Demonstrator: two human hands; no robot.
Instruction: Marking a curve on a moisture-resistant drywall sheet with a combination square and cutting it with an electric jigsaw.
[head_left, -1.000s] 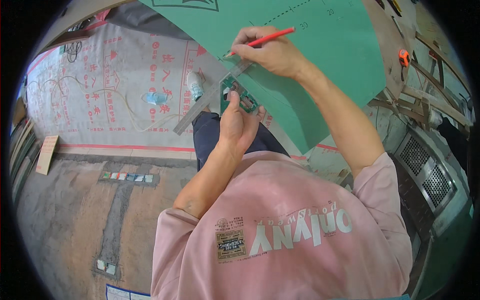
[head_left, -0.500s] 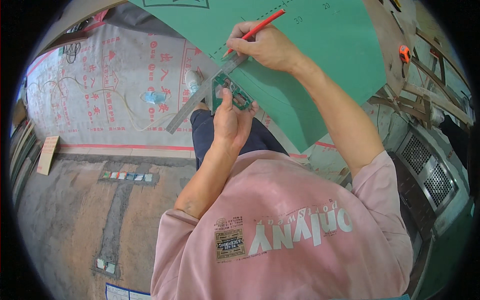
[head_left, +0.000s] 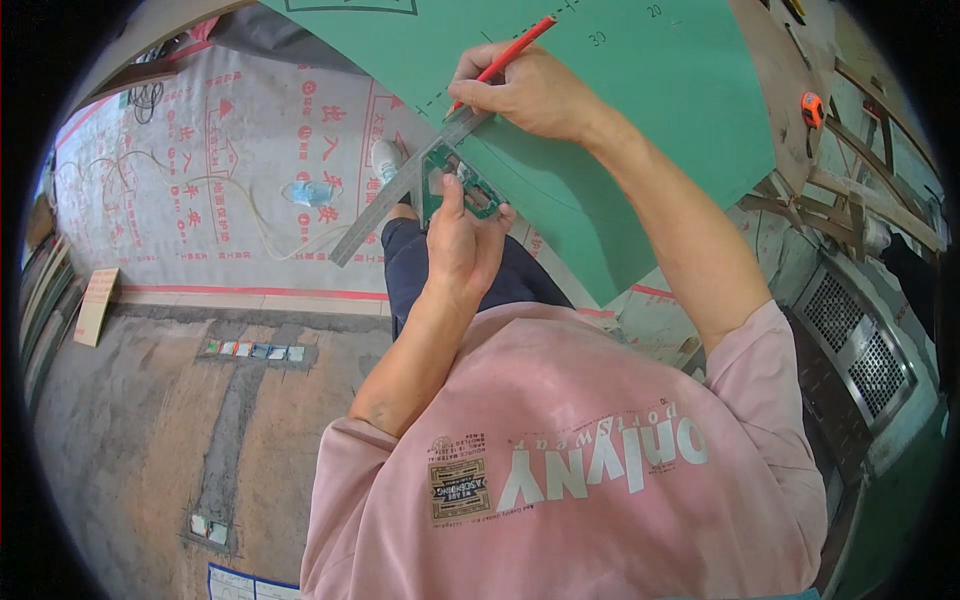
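A large green board (head_left: 650, 140) with printed marks and a thin curved line spreads in front of me. My left hand (head_left: 465, 245) is closed on the green head of a combination square (head_left: 385, 205), thumb on top, at the board's near-left edge. Its steel blade slants from the board out over the floor at the lower left. My right hand (head_left: 540, 95) rests on the board and grips a red pencil (head_left: 522, 45). The pencil's tip is down by the far end of the blade; whether it touches the board I cannot tell.
An orange tape measure (head_left: 812, 108) lies at the right on a brown board, with wooden strips beyond it. White printed sheeting (head_left: 260, 220) covers the floor at left, bearing a cable and a pale blue packet (head_left: 308, 193). A perforated metal panel (head_left: 850, 330) stands at right.
The pencil's upper end has swung slightly left and now stands a little steeper. My right hand has shifted a touch left; the square and my left hand look nearly unmoved.
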